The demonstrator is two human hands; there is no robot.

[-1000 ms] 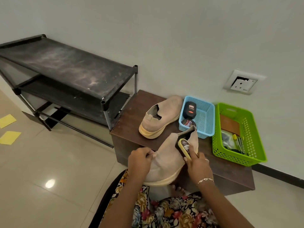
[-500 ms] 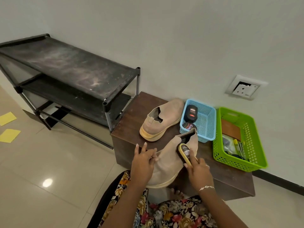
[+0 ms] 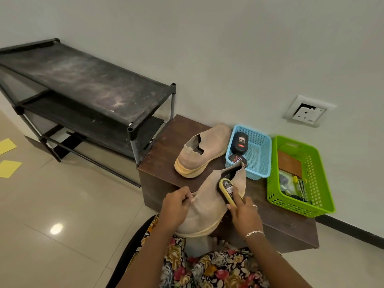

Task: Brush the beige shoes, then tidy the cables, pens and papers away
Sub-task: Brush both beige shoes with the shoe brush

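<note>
Brushing stage, tidying not begun. Left hand (image 3: 175, 206) grips the held beige shoe (image 3: 209, 202) by its side, fingers curled into the fabric; the shoe is propped at the bench (image 3: 280, 223) front edge. Right hand (image 3: 244, 213) has its fingers wrapped round the yellow brush (image 3: 227, 191), which lies against the upper beside the opening. Second beige shoe (image 3: 202, 151) lies on the bench beside the blue basket (image 3: 259, 154). Yellow papers (image 3: 8, 167) lie on the floor, left to tidy

Both forearms reached forward and I had my left hand (image 3: 175, 207) curled on the beige shoe (image 3: 207, 202) while my right hand (image 3: 244, 213) gripped the brush (image 3: 226, 191), forefinger laid straight along it.
</note>
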